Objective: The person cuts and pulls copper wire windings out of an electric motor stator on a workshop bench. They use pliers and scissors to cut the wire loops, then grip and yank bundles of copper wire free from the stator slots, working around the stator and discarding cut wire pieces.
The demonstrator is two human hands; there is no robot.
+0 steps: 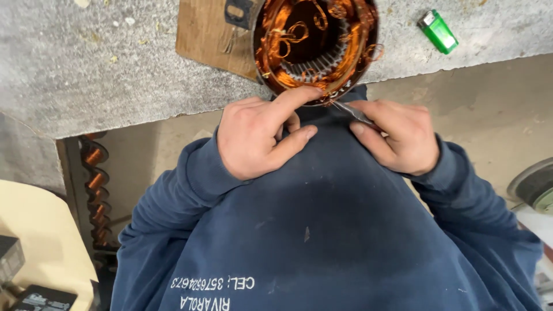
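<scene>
left hand (pixel 259 135) presses a forefinger on the copper-wound stator (pixel 314 46) overhanging the workbench's (pixel 69 69) near edge; right hand (pixel 400 135) pinches a thin metal tool (pixel 352 113).

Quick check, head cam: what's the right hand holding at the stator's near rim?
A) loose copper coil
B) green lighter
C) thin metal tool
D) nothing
C: the right hand pinches a thin metal tool whose tip meets the near rim of the copper-wound stator, while the left hand presses an index finger on that rim; the green lighter lies apart on the bench.
</scene>
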